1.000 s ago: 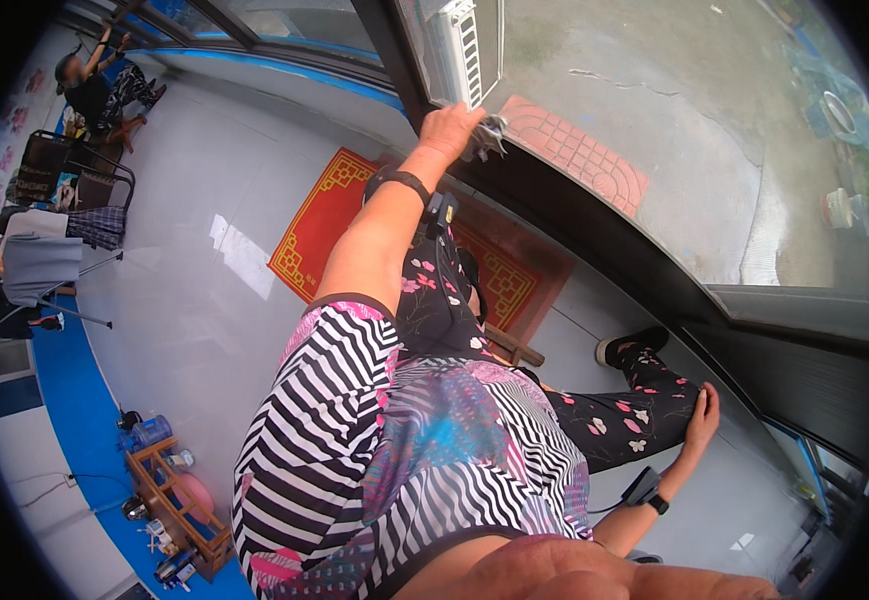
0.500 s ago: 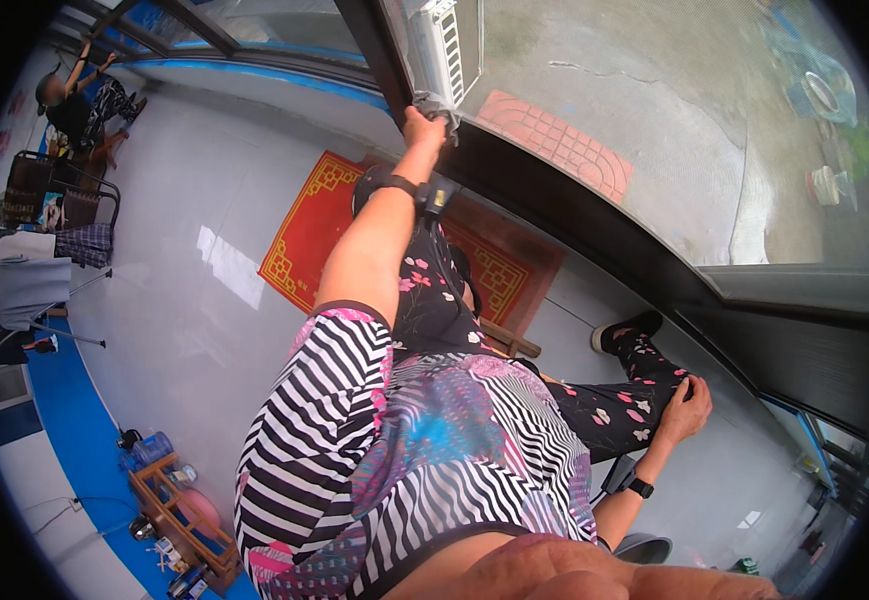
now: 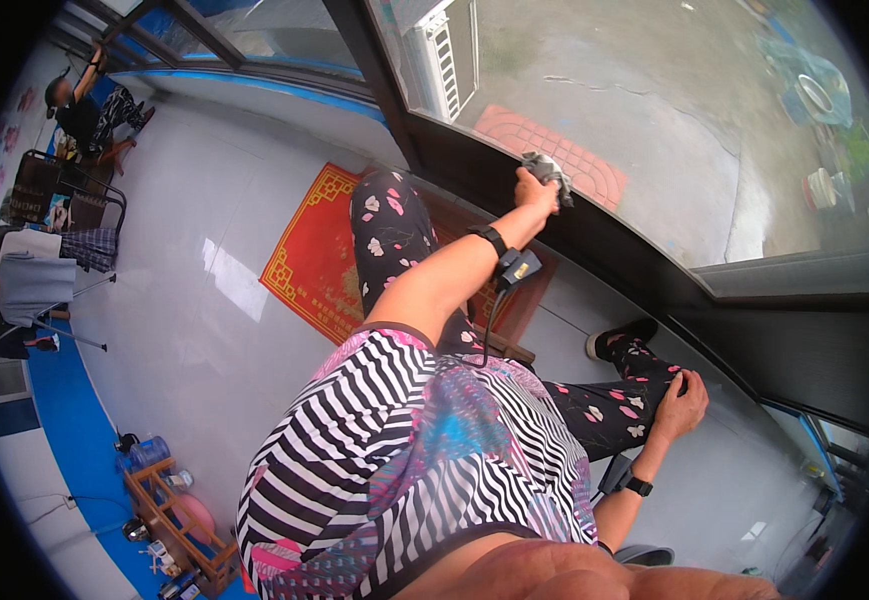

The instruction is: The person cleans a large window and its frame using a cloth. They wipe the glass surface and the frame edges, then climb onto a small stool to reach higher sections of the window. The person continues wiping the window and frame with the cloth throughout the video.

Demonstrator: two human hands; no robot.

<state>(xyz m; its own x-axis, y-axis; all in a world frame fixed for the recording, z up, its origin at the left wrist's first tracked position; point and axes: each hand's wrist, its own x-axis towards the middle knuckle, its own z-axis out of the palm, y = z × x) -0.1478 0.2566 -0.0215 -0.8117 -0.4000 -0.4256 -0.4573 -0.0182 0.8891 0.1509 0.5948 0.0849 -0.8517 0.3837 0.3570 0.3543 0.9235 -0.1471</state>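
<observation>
Left hand (image 3: 534, 188) clamps grey cloth (image 3: 548, 166) against window glass (image 3: 654, 120), right hand (image 3: 682, 396) flat on knee; overreaching likely costs balance.

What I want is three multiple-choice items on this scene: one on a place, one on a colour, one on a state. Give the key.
1. Where does the right hand rest?
A. on the floor
B. on the flowered trouser leg
C. on a chair

2. What colour is the mat?
A. blue
B. green
C. red with a gold border

3. How is the left hand?
A. open and empty
B. shut on a grey cloth
C. holding a bottle

Key: B, the palm lies on the knee; C, a red field with gold edging; B, the fingers close round the cloth at the window.
</observation>
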